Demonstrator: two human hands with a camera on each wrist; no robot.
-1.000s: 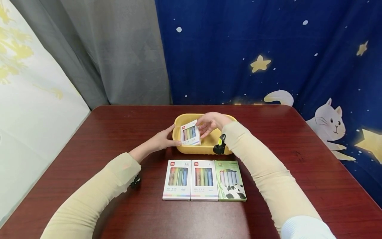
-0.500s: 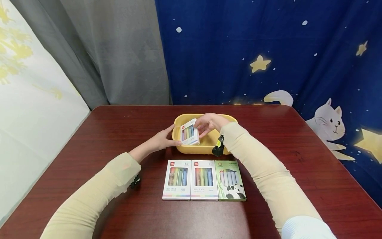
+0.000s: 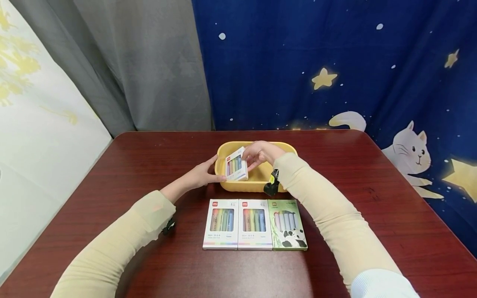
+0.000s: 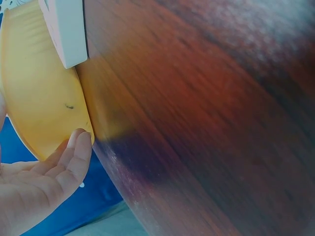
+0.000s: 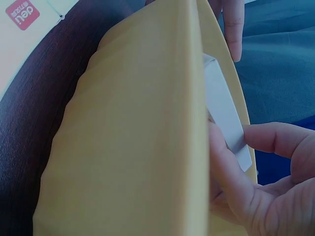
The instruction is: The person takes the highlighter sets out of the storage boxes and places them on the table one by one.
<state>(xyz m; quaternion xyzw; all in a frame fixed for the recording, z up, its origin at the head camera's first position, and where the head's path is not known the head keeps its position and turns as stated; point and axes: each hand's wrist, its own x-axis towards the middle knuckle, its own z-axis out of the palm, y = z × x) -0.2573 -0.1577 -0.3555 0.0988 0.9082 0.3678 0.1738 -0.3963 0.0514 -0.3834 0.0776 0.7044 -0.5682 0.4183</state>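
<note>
My right hand (image 3: pixel 258 152) reaches into a yellow plastic basket (image 3: pixel 257 187) and pinches a white box of coloured pens or crayons (image 3: pixel 234 164) by its right edge. The box leans inside the basket's left end, its window facing up and toward me. In the right wrist view, thumb and fingers of the right hand (image 5: pixel 275 191) lie on either side of the box (image 5: pixel 224 98). My left hand (image 3: pixel 201 174) holds the basket's left end, thumb at the front corner and fingers along the outer wall, as the left wrist view shows at the basket (image 4: pixel 44 88).
Nearer me, three boxes lie flat in a row on the dark red table (image 3: pixel 149 165): a left white box (image 3: pixel 221 240), a middle white box (image 3: pixel 255 240) and a green panda box (image 3: pixel 277 238). Curtains (image 3: pixel 261 62) hang behind the table's far edge.
My right hand has shifted slightly left, and the white box it pinches has turned and tilted a little. The left hand, the basket and the row of boxes stay in place.
</note>
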